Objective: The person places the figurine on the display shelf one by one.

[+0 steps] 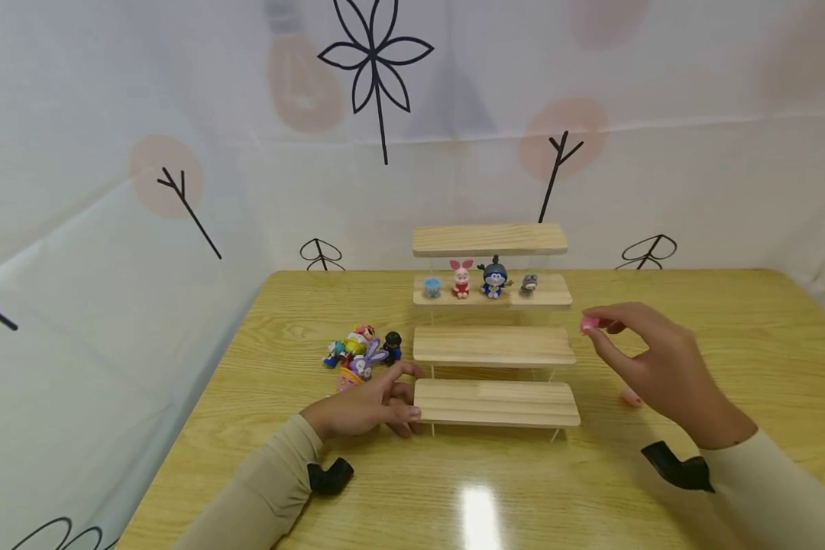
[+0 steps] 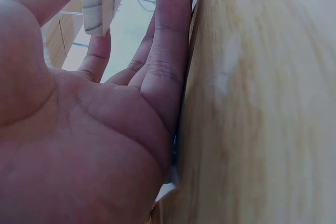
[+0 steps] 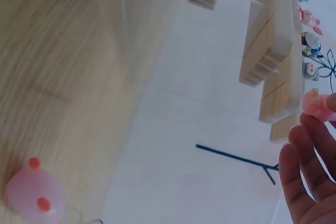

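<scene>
A wooden tiered display shelf (image 1: 495, 402) stands at the middle of the table. My left hand (image 1: 371, 405) grips the left end of its lowest tier, thumb at the front and fingers toward the back. In the left wrist view, the tier's end (image 2: 93, 6) shows between thumb and finger. My right hand (image 1: 660, 363) pinches a small pink figurine (image 1: 589, 324) between thumb and fingertips, in the air right of the shelf. On the second tier from the top sit a light-blue figurine (image 1: 432, 287), a pink-eared piglet (image 1: 461, 279), a dark-blue figurine (image 1: 494, 278) and a grey one (image 1: 528, 285).
Several colourful figurines (image 1: 354, 353) lie clustered left of the shelf, by a black-capped figurine (image 1: 393, 347). Another pink toy (image 3: 37, 195) with orange-red spots lies on the table under my right hand. A patterned white cloth (image 1: 481, 176) hangs behind the table.
</scene>
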`<control>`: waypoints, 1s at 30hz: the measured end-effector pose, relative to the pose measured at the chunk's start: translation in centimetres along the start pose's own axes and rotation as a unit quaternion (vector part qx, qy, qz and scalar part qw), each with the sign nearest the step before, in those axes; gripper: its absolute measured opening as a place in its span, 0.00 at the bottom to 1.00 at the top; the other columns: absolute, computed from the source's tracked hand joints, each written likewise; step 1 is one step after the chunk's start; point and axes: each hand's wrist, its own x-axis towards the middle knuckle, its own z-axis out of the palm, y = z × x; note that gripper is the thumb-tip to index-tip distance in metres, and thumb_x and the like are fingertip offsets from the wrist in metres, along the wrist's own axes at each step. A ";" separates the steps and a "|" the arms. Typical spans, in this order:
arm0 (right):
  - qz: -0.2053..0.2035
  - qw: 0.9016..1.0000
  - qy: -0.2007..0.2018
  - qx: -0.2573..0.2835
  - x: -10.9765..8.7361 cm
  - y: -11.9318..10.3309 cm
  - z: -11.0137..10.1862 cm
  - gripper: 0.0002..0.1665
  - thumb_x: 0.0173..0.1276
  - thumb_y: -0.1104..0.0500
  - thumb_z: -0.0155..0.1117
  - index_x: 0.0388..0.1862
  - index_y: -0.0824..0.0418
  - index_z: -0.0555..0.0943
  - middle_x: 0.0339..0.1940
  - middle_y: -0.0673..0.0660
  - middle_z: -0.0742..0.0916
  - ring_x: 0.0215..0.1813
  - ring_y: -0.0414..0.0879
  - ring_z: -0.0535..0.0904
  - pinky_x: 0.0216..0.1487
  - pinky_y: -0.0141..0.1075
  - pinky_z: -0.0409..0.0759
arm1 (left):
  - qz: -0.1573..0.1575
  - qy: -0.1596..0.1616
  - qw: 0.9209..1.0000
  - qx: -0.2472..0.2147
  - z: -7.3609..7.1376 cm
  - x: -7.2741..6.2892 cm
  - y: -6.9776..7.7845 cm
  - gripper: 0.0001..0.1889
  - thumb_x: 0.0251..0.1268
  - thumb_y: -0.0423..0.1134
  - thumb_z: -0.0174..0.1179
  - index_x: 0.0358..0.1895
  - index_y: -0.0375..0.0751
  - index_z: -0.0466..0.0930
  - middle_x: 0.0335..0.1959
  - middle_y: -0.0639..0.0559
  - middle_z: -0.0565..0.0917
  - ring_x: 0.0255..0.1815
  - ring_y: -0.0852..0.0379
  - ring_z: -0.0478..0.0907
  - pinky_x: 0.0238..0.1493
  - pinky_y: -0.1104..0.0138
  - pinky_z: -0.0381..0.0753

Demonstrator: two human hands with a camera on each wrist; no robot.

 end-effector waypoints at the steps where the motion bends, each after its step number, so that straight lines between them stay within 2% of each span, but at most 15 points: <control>1: -0.001 1.000 0.002 0.000 0.2 0.0 0.1 0.15 0.61 0.69 0.72 0.48 0.65 0.85 0.41 0.56 0.88 0.44 0.31 0.77 0.25 0.17 0.76 | 0.000 -0.001 1.000 0.000 0.0 0.0 0.0 0.27 0.75 0.40 0.58 0.70 0.54 0.56 0.40 0.46 0.76 0.50 0.47 0.85 0.53 0.57 0.85; 7: 0.000 1.000 0.018 -0.007 1.5 -0.1 0.8 0.12 0.68 0.60 0.69 0.48 0.64 0.86 0.42 0.57 0.89 0.43 0.32 0.78 0.23 0.18 0.75 | 0.001 -0.005 1.000 0.004 -0.1 0.1 -0.1 0.27 0.76 0.41 0.57 0.70 0.53 0.56 0.40 0.45 0.76 0.50 0.47 0.85 0.54 0.57 0.85; 10: 0.011 1.000 0.021 -0.011 2.2 -0.3 1.0 0.19 0.58 0.72 0.73 0.49 0.65 0.85 0.41 0.58 0.89 0.43 0.29 0.77 0.24 0.18 0.74 | 0.000 -0.005 1.000 0.003 -0.2 0.1 -0.1 0.27 0.75 0.42 0.58 0.70 0.53 0.56 0.41 0.45 0.76 0.50 0.48 0.85 0.54 0.57 0.85; 13: 0.018 0.999 0.025 -0.012 2.8 -0.4 1.3 0.24 0.53 0.77 0.72 0.50 0.65 0.85 0.41 0.58 0.88 0.44 0.27 0.76 0.24 0.17 0.73 | 0.003 -0.006 1.000 0.001 -0.2 0.1 -0.2 0.27 0.75 0.41 0.58 0.70 0.53 0.55 0.41 0.45 0.76 0.50 0.48 0.85 0.54 0.57 0.85; 23: 0.044 0.999 0.027 -0.007 3.8 -0.2 2.3 0.24 0.54 0.76 0.74 0.51 0.66 0.84 0.41 0.59 0.89 0.44 0.19 0.72 0.24 0.17 0.72 | 0.001 0.000 1.000 -0.006 0.0 0.2 -0.2 0.27 0.75 0.40 0.58 0.69 0.55 0.56 0.41 0.45 0.77 0.50 0.47 0.85 0.53 0.57 0.85; 30: 0.058 0.998 0.020 -0.022 4.2 -0.1 2.7 0.21 0.57 0.73 0.73 0.51 0.65 0.85 0.41 0.59 0.89 0.42 0.27 0.75 0.28 0.16 0.72 | 0.003 -0.001 1.000 -0.003 -0.1 0.2 -0.3 0.27 0.75 0.40 0.58 0.69 0.55 0.56 0.41 0.45 0.77 0.50 0.48 0.85 0.53 0.57 0.85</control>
